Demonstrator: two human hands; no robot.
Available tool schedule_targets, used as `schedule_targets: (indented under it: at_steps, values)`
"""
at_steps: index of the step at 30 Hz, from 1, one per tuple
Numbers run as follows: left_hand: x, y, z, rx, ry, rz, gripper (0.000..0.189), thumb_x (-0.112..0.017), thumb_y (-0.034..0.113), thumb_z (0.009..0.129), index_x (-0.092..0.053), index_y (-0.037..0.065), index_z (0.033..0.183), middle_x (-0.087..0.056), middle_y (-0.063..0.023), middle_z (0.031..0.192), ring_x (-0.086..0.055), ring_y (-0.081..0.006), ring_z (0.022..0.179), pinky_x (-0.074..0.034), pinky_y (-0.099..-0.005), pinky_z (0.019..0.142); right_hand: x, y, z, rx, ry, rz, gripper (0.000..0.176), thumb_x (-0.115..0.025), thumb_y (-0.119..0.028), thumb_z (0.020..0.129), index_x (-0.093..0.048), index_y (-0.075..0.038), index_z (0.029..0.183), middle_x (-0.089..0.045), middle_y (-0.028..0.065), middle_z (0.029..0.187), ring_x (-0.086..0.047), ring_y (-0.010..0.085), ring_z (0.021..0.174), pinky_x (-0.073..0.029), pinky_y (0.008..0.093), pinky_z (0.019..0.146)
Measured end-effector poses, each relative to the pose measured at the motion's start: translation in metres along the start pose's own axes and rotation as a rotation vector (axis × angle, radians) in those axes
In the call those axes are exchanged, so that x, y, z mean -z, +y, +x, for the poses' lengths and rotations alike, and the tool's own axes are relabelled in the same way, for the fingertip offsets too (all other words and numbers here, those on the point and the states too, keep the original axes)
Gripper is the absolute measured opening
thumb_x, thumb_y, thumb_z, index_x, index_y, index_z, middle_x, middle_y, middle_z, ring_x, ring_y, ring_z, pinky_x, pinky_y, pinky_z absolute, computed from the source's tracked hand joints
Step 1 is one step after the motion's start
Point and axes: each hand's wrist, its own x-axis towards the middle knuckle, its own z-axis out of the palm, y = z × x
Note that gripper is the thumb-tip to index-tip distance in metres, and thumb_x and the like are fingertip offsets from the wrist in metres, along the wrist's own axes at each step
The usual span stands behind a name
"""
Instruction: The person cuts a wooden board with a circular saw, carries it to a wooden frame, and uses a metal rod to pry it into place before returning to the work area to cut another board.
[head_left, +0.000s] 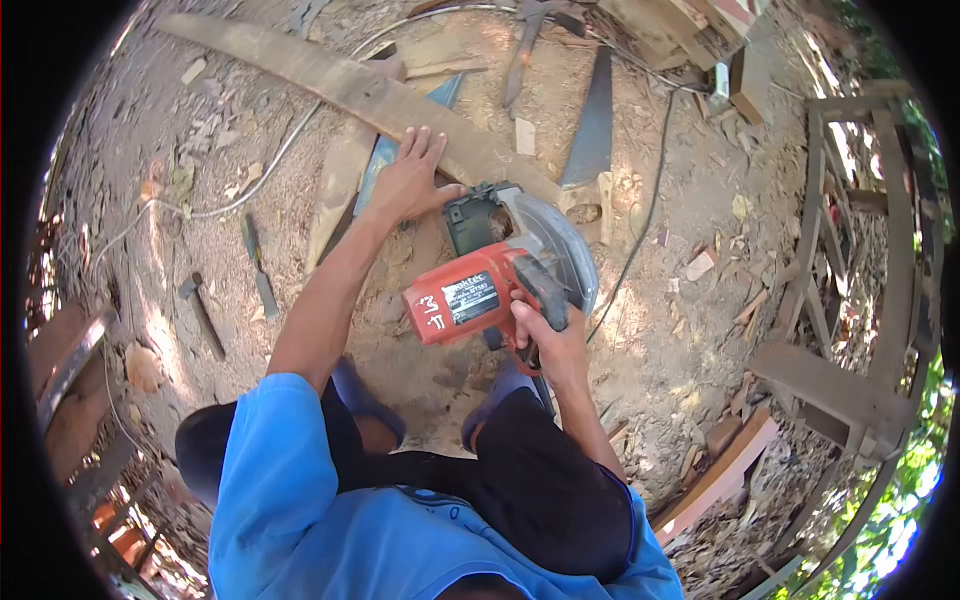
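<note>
My right hand [550, 337] is wrapped round the rear handle of a red circular saw [465, 300]. The saw's base plate and clear-grey blade guard [562, 245] sit at the near end of a long wooden plank [340, 85]. My left hand [410, 180] lies on that plank with its fingers spread, just left of the saw's base. Under the plank, partly hidden, are a blue piece [378, 170] and another board [335, 195] on the ground.
A handsaw [590, 125] lies beyond the circular saw, near a hammer-like tool [522, 55]. To the left are a chisel [258, 265] and a hammer [203, 315]. Cables cross the dirt floor. Wooden frames [840, 390] stand at right; my feet are close below the saw.
</note>
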Motion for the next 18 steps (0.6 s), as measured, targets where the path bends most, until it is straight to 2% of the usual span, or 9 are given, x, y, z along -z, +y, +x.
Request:
schedule_targets:
  at_steps: [5, 11, 12, 15, 18]
  values:
    - [-0.015, -0.008, 0.004, -0.028, 0.079, -0.011, 0.094, -0.069, 0.057, 0.078, -0.035, 0.006, 0.149, -0.028, -0.0218, 0.157, -0.023, -0.0388, 0.147, -0.042, -0.0479, 0.107, 0.002, 0.009, 0.003, 0.03, -0.006, -0.001, 0.025, -0.071, -0.015, 0.087, -0.066, 0.004, 0.102, -0.058, 0.0009, 0.064, -0.053, 0.0077, 0.055, -0.041, 0.0228, 0.053]
    - [-0.006, -0.007, -0.001, -0.01, 0.059, -0.071, 0.097, -0.07, 0.058, 0.075, -0.036, 0.005, 0.148, -0.029, -0.0226, 0.156, -0.023, -0.04, 0.146, -0.045, -0.0502, 0.104, 0.0, 0.015, 0.005, 0.045, 0.005, 0.045, 0.023, -0.07, -0.016, 0.086, -0.065, 0.003, 0.096, -0.055, 0.0029, 0.061, -0.052, 0.0105, 0.053, -0.039, 0.0234, 0.051]
    - [-0.005, -0.007, -0.001, 0.003, 0.045, -0.064, 0.096, -0.07, 0.058, 0.076, -0.036, 0.005, 0.149, -0.029, -0.0222, 0.156, -0.023, -0.0393, 0.146, -0.045, -0.049, 0.105, 0.002, 0.015, 0.006, 0.058, -0.045, 0.008, 0.025, -0.065, -0.014, 0.089, -0.059, 0.004, 0.105, -0.053, 0.0054, 0.061, -0.051, 0.014, 0.051, -0.044, 0.028, 0.051]
    - [-0.005, -0.006, -0.001, 0.023, 0.019, -0.063, 0.096, -0.069, 0.058, 0.077, -0.034, 0.005, 0.15, -0.028, -0.0213, 0.157, -0.023, -0.0376, 0.147, -0.043, -0.047, 0.108, 0.002, 0.017, 0.006, 0.05, -0.041, 0.096, 0.025, -0.067, -0.013, 0.087, -0.062, 0.005, 0.104, -0.055, 0.0036, 0.063, -0.052, 0.0113, 0.053, -0.04, 0.0241, 0.051]
    - [-0.007, -0.007, -0.002, 0.032, 0.029, -0.076, 0.096, -0.069, 0.057, 0.077, -0.034, 0.006, 0.15, -0.027, -0.0209, 0.157, -0.022, -0.037, 0.147, -0.043, -0.0471, 0.108, 0.001, 0.019, 0.005, 0.051, -0.036, 0.08, 0.029, -0.067, -0.011, 0.087, -0.061, 0.006, 0.109, -0.055, 0.0037, 0.064, -0.052, 0.0112, 0.054, -0.041, 0.0242, 0.051]
